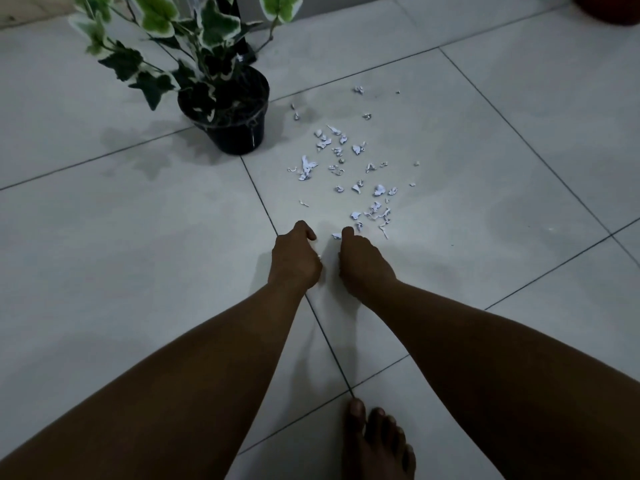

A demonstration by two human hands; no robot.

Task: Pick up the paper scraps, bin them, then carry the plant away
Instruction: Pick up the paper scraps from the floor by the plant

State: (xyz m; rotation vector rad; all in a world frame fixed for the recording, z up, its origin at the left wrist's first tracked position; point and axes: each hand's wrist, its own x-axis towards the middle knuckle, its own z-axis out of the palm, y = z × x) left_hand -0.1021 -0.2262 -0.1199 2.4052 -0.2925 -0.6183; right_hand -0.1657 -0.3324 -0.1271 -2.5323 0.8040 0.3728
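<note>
**Both hands down at the near edge of the scrap pile**

From my feed the light is dim and much is hard to read. The plant (180, 46) is cut off at the top edge, only its lower variegated leaves showing above the black pot (231, 112). A dark upright object behind the leaves is mostly hidden, and a reddish round thing (609, 8) is clipped by the top right corner. I can read no label or writing anywhere.

The paper scraps (346, 168) lie scattered on the tiled floor (485, 168), just right of the pot and stretching toward me. My left hand (294, 258) is curled closed, with a sliver of white showing at its inner edge; I cannot tell how much it holds. My right hand (363, 261) is also curled, fingers folded under, its fingertip touching or just beside the nearest scrap (336, 235); whether it grips anything I cannot tell. The hands sit near each other, not touching. A bare foot (377, 445) shows at the bottom edge.
</note>
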